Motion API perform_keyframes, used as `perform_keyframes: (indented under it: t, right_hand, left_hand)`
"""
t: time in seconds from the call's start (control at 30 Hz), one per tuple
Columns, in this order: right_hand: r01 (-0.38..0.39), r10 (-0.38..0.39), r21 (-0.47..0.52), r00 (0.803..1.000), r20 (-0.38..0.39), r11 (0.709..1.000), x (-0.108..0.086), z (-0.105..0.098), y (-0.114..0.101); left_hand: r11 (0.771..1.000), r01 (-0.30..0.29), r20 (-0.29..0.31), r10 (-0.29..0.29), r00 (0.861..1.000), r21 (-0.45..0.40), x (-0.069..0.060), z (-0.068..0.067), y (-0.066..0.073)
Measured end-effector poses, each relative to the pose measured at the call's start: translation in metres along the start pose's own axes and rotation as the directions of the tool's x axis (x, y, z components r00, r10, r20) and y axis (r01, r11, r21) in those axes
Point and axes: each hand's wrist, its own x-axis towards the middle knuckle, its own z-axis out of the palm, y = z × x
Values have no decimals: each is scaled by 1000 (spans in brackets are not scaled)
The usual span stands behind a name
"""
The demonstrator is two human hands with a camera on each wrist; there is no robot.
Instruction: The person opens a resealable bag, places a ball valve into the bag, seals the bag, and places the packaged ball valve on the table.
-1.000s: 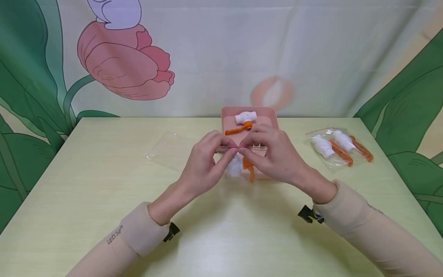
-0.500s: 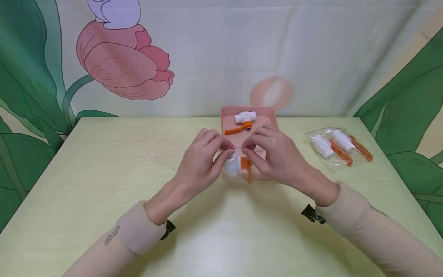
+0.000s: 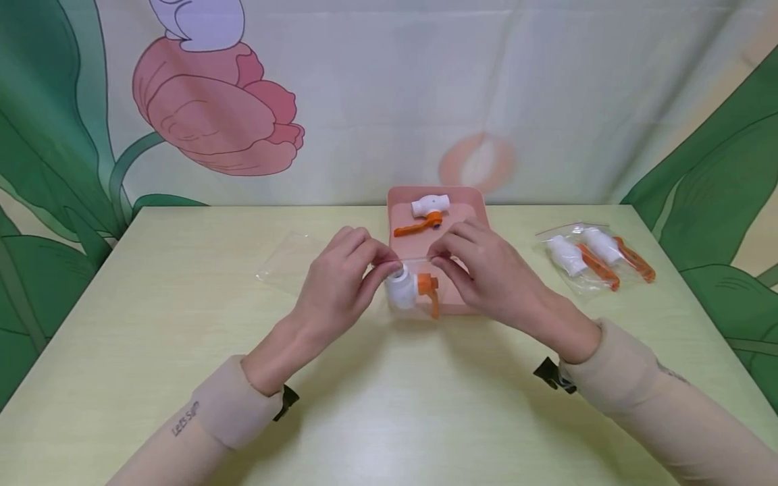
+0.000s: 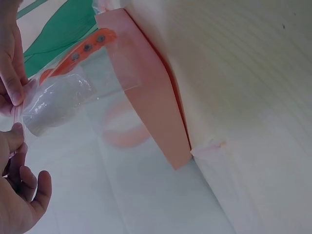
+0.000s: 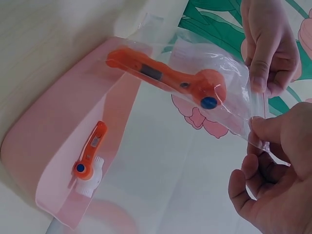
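Note:
A clear zip bag with a white valve (image 3: 402, 289) and its orange handle (image 3: 433, 294) hangs between the two hands, over the front of the pink tray (image 3: 480, 216). My left hand (image 3: 334, 287) pinches the bag's top edge at its left part, thumb against index finger. At the right part of that edge my right hand (image 3: 495, 277) pinches likewise. The right wrist view shows the bagged orange handle (image 5: 165, 75) with a blue dot, and both hands' fingertips on the bag's top strip. Another white valve (image 3: 430, 206) with an orange handle lies unbagged in the tray's back.
Two bagged white valves (image 3: 568, 256) with orange handles lie on the table (image 3: 182, 317) at the right. A flat clear bag (image 3: 286, 260) lies left of the tray, partly behind my left hand. A printed curtain (image 3: 377, 101) hangs behind the table.
The hands have moved apart along the bag's top edge, my left hand going left and my right slightly right. The bagged valve has shifted a little left and shows more plainly.

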Motion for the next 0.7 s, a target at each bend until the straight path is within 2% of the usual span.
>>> perform_keyframes:
  t: [0.33,0.53,0.7]
  right_hand:
    - [-44,44,23,999,-9,999,-4,-5,3]
    - [-101,100,62,995,20,993,-6,-9,3]
    - [-113,111,71,993,30,991,-5,-12,4]
  left_hand:
    - [1000,17,13,-17,1000,-12,0,-5,-1]
    - [998,24,18,-23,1000,-63,-2,-5,-1]
    - [990,40,29,-37,999,-134,-3,-4,-2]
